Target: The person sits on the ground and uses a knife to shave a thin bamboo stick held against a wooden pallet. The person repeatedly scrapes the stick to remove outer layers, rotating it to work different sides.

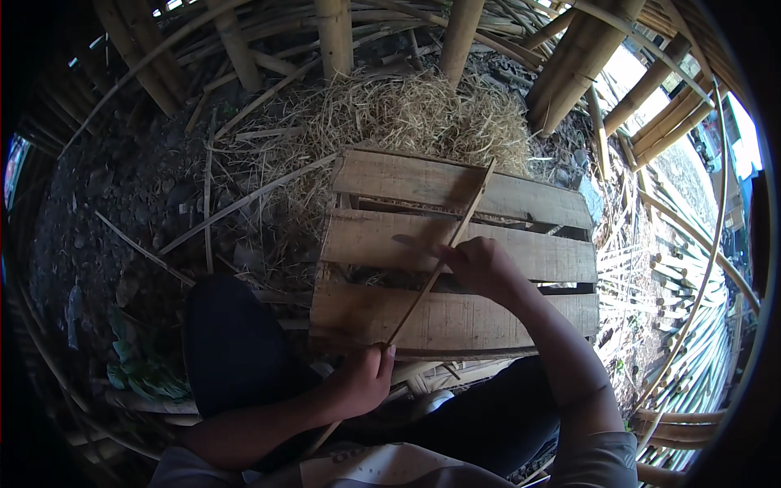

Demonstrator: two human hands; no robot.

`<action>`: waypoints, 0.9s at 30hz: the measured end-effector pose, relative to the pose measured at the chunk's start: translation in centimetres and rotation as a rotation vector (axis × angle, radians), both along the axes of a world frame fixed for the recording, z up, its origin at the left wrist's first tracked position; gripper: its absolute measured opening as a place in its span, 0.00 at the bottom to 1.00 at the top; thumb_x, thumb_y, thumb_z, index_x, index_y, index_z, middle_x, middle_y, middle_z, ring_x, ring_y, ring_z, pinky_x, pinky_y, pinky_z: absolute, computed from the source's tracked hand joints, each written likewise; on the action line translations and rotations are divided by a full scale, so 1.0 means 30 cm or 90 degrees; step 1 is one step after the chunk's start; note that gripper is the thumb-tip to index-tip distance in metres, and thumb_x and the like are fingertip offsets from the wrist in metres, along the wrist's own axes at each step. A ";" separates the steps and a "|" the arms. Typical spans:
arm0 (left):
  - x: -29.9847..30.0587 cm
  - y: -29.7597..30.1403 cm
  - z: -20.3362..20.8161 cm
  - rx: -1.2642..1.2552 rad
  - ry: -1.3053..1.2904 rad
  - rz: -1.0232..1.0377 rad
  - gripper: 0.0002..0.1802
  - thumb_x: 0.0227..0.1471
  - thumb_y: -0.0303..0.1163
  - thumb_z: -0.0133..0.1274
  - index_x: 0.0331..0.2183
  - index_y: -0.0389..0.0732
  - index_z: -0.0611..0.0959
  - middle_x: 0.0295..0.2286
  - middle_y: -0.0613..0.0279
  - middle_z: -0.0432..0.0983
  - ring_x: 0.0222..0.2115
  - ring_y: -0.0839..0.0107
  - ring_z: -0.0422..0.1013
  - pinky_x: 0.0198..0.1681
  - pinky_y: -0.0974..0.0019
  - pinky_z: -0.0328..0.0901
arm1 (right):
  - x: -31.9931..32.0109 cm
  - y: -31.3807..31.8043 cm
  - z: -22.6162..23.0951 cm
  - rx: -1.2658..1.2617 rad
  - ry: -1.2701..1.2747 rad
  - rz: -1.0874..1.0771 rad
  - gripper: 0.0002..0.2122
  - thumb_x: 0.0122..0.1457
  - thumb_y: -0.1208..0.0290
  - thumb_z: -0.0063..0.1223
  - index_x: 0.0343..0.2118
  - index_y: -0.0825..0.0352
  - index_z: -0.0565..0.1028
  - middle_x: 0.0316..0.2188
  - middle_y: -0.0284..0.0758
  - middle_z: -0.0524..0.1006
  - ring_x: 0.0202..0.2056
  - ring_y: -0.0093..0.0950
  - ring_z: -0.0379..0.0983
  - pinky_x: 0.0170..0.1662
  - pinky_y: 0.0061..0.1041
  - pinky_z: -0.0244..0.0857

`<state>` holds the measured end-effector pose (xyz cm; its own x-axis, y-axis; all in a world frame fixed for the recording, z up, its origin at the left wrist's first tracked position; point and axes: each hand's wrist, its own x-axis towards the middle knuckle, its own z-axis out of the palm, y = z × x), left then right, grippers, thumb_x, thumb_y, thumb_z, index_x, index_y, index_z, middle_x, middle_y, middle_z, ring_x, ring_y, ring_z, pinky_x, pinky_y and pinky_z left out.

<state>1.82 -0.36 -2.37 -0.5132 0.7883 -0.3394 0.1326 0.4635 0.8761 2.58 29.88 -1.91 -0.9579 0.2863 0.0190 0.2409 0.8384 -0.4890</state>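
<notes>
A thin bamboo strip [425, 294] slants across a slatted wooden crate [472, 321], its far tip near the crate's back edge. At the crate's front edge my left hand [364, 381] is closed on the strip, and the strip's tail runs on below toward my lap. My right hand [482, 264] is closed at the strip's middle, over the crate. A knife [413, 243] sticks out to the left of that hand, its blade crossing the strip. The knife's handle is hidden in my right fingers.
Dry shavings [415, 114] lie heaped behind the crate. Thick bamboo posts [334, 37] stand at the back. Many cut bamboo poles [691, 350] lie stacked at the right. Loose strips [244, 202] cross the dark ground at the left. My bent knee [236, 342] is beside the crate.
</notes>
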 end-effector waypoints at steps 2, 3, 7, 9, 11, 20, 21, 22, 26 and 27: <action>-0.002 0.013 0.026 -0.023 -0.008 -0.012 0.20 0.71 0.36 0.41 0.32 0.30 0.77 0.20 0.41 0.73 0.22 0.46 0.73 0.30 0.50 0.65 | 0.006 -0.006 0.046 -0.018 -0.031 -0.037 0.21 0.70 0.58 0.53 0.25 0.70 0.80 0.13 0.47 0.72 0.18 0.43 0.76 0.23 0.41 0.66; 0.003 0.006 0.028 -0.032 0.010 -0.018 0.20 0.71 0.35 0.41 0.32 0.30 0.76 0.20 0.41 0.73 0.22 0.46 0.73 0.30 0.50 0.65 | 0.019 -0.016 0.046 -0.007 -0.032 -0.033 0.21 0.70 0.57 0.52 0.25 0.70 0.80 0.13 0.47 0.72 0.19 0.43 0.76 0.23 0.41 0.66; 0.012 0.019 0.028 -0.032 0.059 -0.010 0.17 0.70 0.33 0.42 0.31 0.30 0.76 0.20 0.40 0.73 0.23 0.44 0.73 0.30 0.49 0.65 | 0.032 -0.007 0.013 0.049 -0.020 0.024 0.23 0.69 0.56 0.52 0.24 0.72 0.79 0.16 0.49 0.74 0.22 0.48 0.77 0.26 0.43 0.68; 0.021 0.008 0.030 -0.027 0.080 -0.015 0.17 0.69 0.33 0.43 0.32 0.31 0.75 0.20 0.39 0.72 0.22 0.43 0.73 0.29 0.49 0.65 | 0.000 0.033 0.059 0.017 -0.098 -0.057 0.26 0.69 0.53 0.51 0.22 0.74 0.78 0.18 0.52 0.76 0.26 0.53 0.78 0.30 0.49 0.70; 0.023 0.012 0.030 -0.021 0.110 -0.013 0.16 0.69 0.32 0.43 0.32 0.31 0.75 0.19 0.39 0.72 0.22 0.42 0.73 0.29 0.49 0.65 | -0.010 0.015 0.109 -0.008 -0.076 -0.087 0.26 0.69 0.54 0.52 0.22 0.73 0.78 0.19 0.52 0.76 0.26 0.53 0.77 0.30 0.47 0.70; 0.021 0.010 0.014 -0.008 0.126 -0.011 0.14 0.67 0.32 0.49 0.29 0.33 0.75 0.20 0.40 0.74 0.22 0.42 0.75 0.27 0.48 0.67 | 0.037 -0.037 0.045 0.052 -0.081 0.005 0.25 0.70 0.56 0.50 0.23 0.74 0.78 0.18 0.54 0.76 0.24 0.51 0.79 0.28 0.46 0.71; 0.021 0.016 0.011 -0.005 0.124 -0.010 0.14 0.67 0.32 0.49 0.29 0.33 0.75 0.20 0.40 0.74 0.22 0.42 0.75 0.27 0.48 0.67 | 0.060 -0.078 0.034 0.075 -0.051 0.060 0.26 0.71 0.55 0.48 0.23 0.75 0.79 0.18 0.54 0.76 0.23 0.49 0.79 0.26 0.45 0.71; 0.024 0.010 0.005 -0.006 0.124 -0.011 0.14 0.67 0.32 0.49 0.29 0.33 0.75 0.20 0.40 0.74 0.22 0.42 0.75 0.27 0.48 0.67 | 0.071 -0.111 0.060 0.045 -0.032 0.083 0.26 0.71 0.55 0.48 0.23 0.74 0.79 0.17 0.53 0.76 0.22 0.49 0.79 0.26 0.43 0.72; 0.015 0.014 0.018 -0.031 0.106 -0.022 0.15 0.69 0.32 0.43 0.31 0.31 0.75 0.19 0.39 0.73 0.23 0.41 0.74 0.28 0.49 0.66 | -0.001 -0.007 0.056 0.099 -0.132 0.042 0.26 0.70 0.53 0.49 0.24 0.73 0.79 0.18 0.53 0.77 0.26 0.55 0.78 0.32 0.50 0.72; 0.017 0.004 0.013 -0.027 0.107 -0.023 0.16 0.69 0.32 0.43 0.32 0.31 0.75 0.20 0.39 0.73 0.23 0.41 0.74 0.28 0.49 0.66 | 0.005 -0.030 0.064 0.129 -0.161 0.069 0.25 0.70 0.54 0.49 0.25 0.72 0.80 0.18 0.51 0.77 0.25 0.55 0.77 0.30 0.48 0.72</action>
